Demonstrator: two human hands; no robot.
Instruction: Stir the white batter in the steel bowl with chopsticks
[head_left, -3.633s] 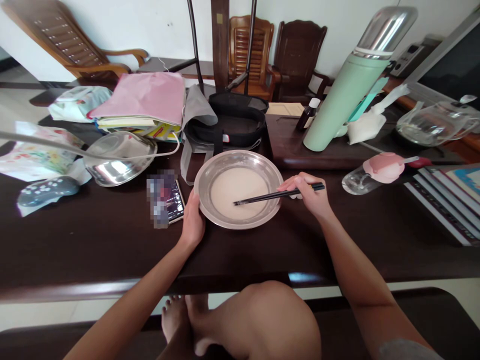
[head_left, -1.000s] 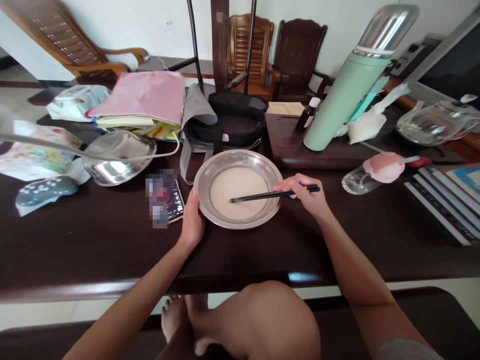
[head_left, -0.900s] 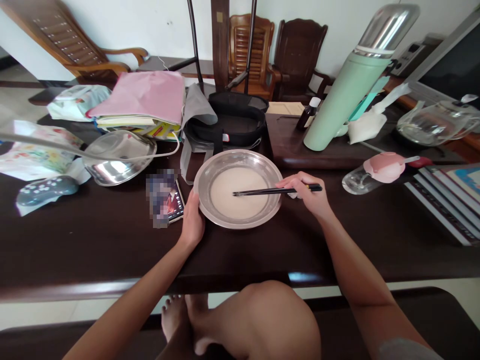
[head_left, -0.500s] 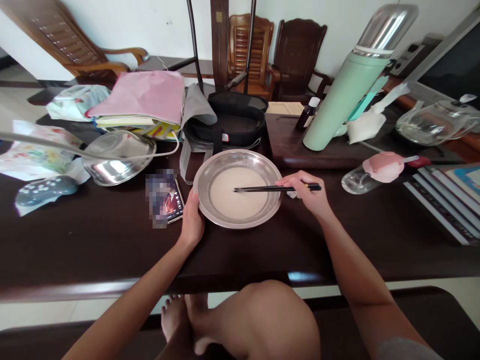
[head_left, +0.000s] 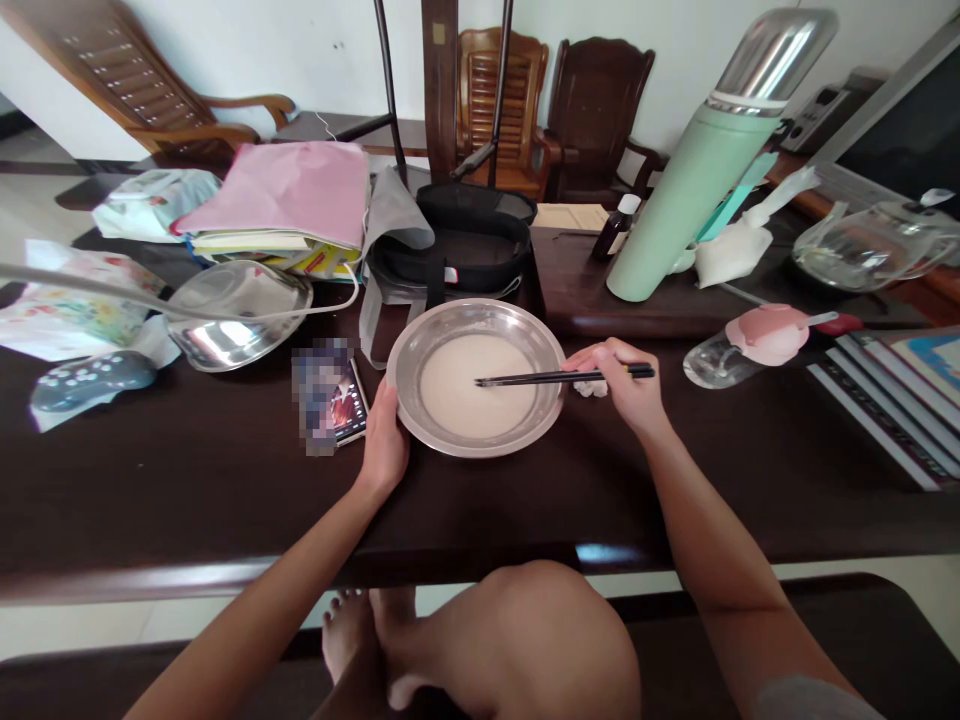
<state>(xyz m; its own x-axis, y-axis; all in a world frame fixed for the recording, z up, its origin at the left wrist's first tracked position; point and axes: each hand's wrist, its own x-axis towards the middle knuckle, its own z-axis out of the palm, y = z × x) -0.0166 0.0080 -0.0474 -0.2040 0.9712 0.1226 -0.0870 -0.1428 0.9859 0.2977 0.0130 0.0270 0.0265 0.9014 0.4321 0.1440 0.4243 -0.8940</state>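
Note:
A shallow metal bowl stands on the dark table, holding a pale, creamy liquid. My left hand grips the bowl's left rim, fingers partly hidden behind it. Black chopsticks are in my right hand, closed round their thick end at the bowl's right side. They reach over the right rim, lying nearly level, with their tips at the middle of the liquid. Whether the tips dip below the surface I cannot tell. Just left of my left hand lies a lit phone.
Behind the bowl sits an open black case. A tall green thermos, a pink-lidged bottle and stacked books stand to the right. On the left are another metal bowl, a game controller and a pink bag.
My right hand has shifted slightly right with the chopsticks, and their tips have moved a little right in the liquid. My left hand and the bowl look much the same.

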